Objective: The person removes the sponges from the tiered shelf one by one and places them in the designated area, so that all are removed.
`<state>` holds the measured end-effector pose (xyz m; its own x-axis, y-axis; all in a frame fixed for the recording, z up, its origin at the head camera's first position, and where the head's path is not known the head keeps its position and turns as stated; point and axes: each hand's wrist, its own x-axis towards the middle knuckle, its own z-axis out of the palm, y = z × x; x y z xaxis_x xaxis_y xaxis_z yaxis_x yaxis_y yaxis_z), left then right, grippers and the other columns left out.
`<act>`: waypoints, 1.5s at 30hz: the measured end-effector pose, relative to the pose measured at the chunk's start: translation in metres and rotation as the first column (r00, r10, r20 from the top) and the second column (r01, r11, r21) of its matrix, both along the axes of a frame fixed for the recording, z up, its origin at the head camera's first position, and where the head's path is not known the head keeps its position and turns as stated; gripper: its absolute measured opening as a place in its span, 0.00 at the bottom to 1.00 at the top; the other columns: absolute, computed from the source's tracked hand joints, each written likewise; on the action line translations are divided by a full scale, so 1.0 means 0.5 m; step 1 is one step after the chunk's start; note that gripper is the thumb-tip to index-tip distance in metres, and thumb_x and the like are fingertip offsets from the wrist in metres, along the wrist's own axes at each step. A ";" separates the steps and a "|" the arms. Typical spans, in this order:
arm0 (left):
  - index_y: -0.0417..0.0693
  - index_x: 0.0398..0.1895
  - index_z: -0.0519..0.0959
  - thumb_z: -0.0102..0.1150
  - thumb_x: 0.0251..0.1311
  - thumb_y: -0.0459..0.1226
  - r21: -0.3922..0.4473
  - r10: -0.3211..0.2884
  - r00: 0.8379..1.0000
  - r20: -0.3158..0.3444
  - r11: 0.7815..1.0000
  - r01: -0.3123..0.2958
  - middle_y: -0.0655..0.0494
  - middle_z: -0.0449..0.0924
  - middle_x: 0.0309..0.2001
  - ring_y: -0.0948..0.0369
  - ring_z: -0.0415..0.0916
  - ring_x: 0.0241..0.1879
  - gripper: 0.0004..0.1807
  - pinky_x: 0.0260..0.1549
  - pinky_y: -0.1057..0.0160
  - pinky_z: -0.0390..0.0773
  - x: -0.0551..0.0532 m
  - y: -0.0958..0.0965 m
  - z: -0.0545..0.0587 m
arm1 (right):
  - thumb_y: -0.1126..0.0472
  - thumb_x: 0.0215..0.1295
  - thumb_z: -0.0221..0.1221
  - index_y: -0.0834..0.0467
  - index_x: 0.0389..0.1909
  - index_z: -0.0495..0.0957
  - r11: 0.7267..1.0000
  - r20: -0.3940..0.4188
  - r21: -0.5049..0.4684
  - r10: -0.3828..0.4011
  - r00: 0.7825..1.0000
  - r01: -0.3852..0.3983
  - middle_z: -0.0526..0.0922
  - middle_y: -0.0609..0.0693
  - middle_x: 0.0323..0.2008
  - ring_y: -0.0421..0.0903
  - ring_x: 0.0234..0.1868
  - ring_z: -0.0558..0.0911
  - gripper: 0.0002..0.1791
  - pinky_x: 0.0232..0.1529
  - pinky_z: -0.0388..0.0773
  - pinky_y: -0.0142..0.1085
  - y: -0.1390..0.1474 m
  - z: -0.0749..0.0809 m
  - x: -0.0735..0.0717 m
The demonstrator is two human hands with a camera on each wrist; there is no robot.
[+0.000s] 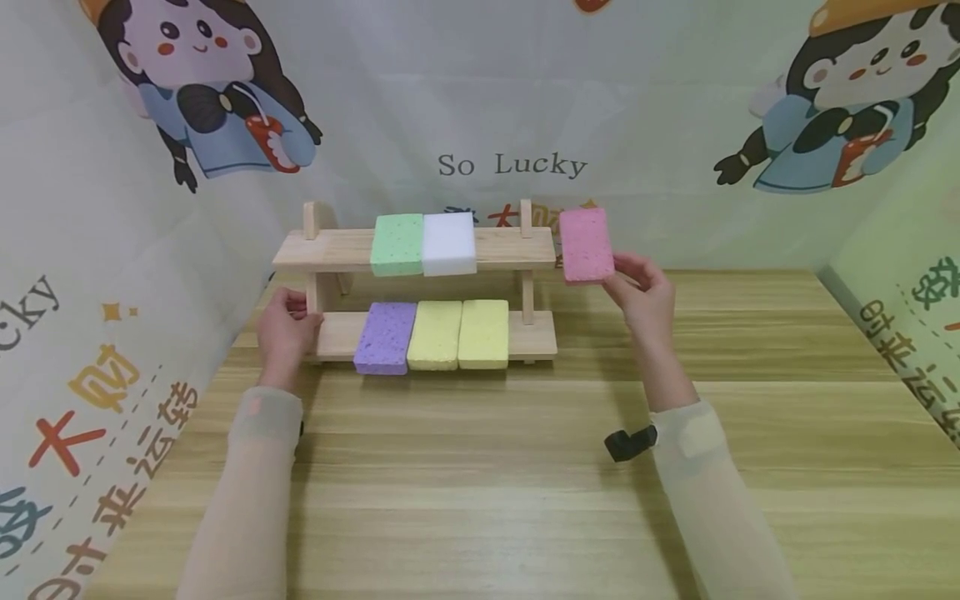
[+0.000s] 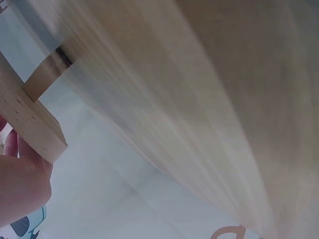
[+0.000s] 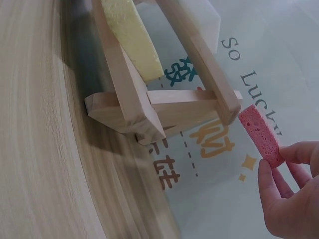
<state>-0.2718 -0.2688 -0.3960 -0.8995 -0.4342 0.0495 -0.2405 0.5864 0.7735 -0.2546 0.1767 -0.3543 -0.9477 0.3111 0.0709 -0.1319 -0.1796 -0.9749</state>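
Observation:
A pink sponge (image 1: 587, 245) is pinched at its lower right corner by my right hand (image 1: 647, 296), held up just beyond the right end of the upper shelf. My left hand (image 1: 287, 333) grips the left end of the lower shelf of a wooden two-tier rack (image 1: 532, 335). On the upper tier a green sponge (image 1: 397, 245) and a white sponge (image 1: 449, 244) lie side by side. Below them a purple sponge (image 1: 385, 337) and two yellow sponges (image 1: 434, 335) sit in a row. The right wrist view shows the pink sponge (image 3: 261, 135) between thumb and fingers.
The rack stands toward the back of a wood-grain table (image 1: 480, 467). A printed cloth (image 1: 510, 100) with cartoon figures and lettering hangs behind and at the sides. On the right wrist is a small black device (image 1: 628, 444).

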 end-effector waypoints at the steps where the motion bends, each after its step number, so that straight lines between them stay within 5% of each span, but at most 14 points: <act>1: 0.36 0.59 0.69 0.58 0.63 0.29 0.000 0.000 1.000 -0.001 1.000 0.000 0.37 0.78 0.58 0.47 0.76 0.58 0.21 0.60 0.51 0.74 0.000 -0.001 0.000 | 0.75 0.64 0.60 0.64 0.54 0.76 1.000 -0.001 0.006 -0.001 1.000 0.001 0.81 0.42 0.40 0.35 0.40 0.82 0.18 0.47 0.81 0.24 0.001 -0.001 0.000; 22: 0.36 0.59 0.70 0.58 0.64 0.30 -0.002 0.024 1.000 -0.005 1.000 -0.024 0.38 0.77 0.58 0.48 0.75 0.58 0.21 0.59 0.52 0.75 0.005 -0.006 0.002 | 0.77 0.63 0.57 0.68 0.54 0.75 0.999 0.035 -0.031 -0.035 0.999 0.036 0.80 0.44 0.37 0.34 0.36 0.83 0.18 0.44 0.82 0.23 0.026 -0.033 -0.013; 45: 0.35 0.57 0.70 0.57 0.63 0.29 -0.032 -0.004 1.000 -0.026 0.999 0.003 0.37 0.77 0.56 0.46 0.75 0.57 0.19 0.58 0.50 0.75 0.007 0.001 0.003 | 0.77 0.63 0.58 0.72 0.59 0.72 0.998 0.107 0.055 -0.040 0.993 0.035 0.80 0.37 0.32 0.30 0.34 0.81 0.22 0.41 0.81 0.20 0.036 -0.075 -0.022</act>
<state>-0.2685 -0.2681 -0.3944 -0.8992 -0.4289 0.0862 -0.2187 0.6113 0.7606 -0.2655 0.1947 -0.3918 -0.9384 0.3452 -0.0144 -0.0305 -0.1244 -0.9918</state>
